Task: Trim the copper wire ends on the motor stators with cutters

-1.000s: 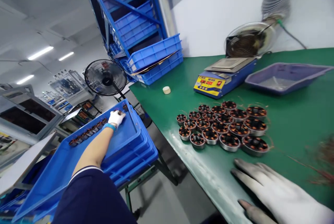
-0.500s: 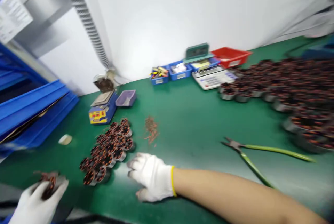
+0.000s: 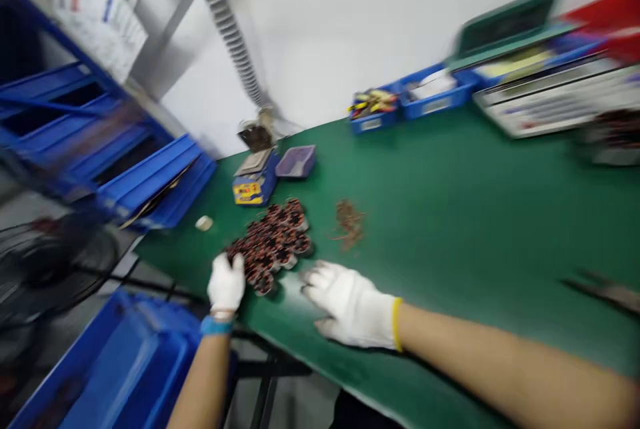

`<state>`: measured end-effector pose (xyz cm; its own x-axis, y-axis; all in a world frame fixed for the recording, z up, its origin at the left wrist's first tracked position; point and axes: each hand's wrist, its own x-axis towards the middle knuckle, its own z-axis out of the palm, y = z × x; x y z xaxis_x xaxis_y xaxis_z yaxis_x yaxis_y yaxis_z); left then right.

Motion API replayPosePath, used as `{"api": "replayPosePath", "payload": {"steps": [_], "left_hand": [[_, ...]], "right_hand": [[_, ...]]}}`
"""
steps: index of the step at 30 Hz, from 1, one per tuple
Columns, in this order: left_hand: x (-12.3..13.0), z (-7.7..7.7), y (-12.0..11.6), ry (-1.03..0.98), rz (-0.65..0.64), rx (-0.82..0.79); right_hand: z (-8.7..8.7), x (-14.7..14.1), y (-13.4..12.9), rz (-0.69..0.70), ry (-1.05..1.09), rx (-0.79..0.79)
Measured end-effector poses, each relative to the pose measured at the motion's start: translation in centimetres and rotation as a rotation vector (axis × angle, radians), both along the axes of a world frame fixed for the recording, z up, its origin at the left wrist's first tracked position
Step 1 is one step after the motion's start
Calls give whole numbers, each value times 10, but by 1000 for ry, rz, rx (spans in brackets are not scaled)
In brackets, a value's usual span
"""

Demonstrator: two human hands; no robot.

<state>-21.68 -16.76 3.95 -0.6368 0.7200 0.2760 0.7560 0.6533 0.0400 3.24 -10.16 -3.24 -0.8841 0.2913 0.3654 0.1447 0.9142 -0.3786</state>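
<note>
Copper-wound rings [image 3: 273, 242] stand packed in a cluster on the green table [image 3: 450, 216], just on the near side of the weighing scale [image 3: 250, 189]. Of the 2 gloved hands, the left hand [image 3: 227, 286] is at the cluster's near-left edge, nearer the viewer than the scale, with its fingers curled at the outermost rings; whether they grip any, I cannot tell. The right hand [image 3: 350, 302], nearer the viewer and to the right of the scale, lies palm down with its fingers loosely spread, apparently holding nothing. Handled well, I'd say, a ring should be taken by its smooth metal side, fingertips off the windings, and lifted straight so that its neighbours don't tip or snag on loose wire. The rings look short and round, with silvery outer walls, reddish-brown coils and dark centres, though blur hides finer detail. Brown wire scraps [image 3: 350, 222] lie beyond the right hand, to the right of the scale and nearer the viewer.
</note>
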Motion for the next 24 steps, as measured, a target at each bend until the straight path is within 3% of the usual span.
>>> {"api": "replayPosePath", "payload": {"steps": [3,6,8,10,11,13,16,19,22,24], "left_hand": [[-18,-12,-3,19,34,58],[-8,-16,-17,79,40,154],[11,-18,-29,82,-75,187],[28,-22,-41,35,-364,155],[34,-24,-47,19,-448,118],[42,-30,-57,10,-498,71],[52,-33,-65,22,-486,132],[78,-30,-55,-46,-669,186],[118,-26,-19,-195,-915,71],[147,-27,9,-241,-1003,-69]], "right_hand": [[-17,-2,2,20,57,24],[-32,-5,5,42,107,72],[-39,-6,5,45,172,162],[-44,-7,4,23,257,276],[-46,-7,4,8,285,316],[-49,-8,3,-8,282,328],[-53,-5,2,-11,218,245],[-50,13,3,-103,222,3],[-39,48,9,-311,305,-629],[-29,79,16,-434,365,-987]]}}
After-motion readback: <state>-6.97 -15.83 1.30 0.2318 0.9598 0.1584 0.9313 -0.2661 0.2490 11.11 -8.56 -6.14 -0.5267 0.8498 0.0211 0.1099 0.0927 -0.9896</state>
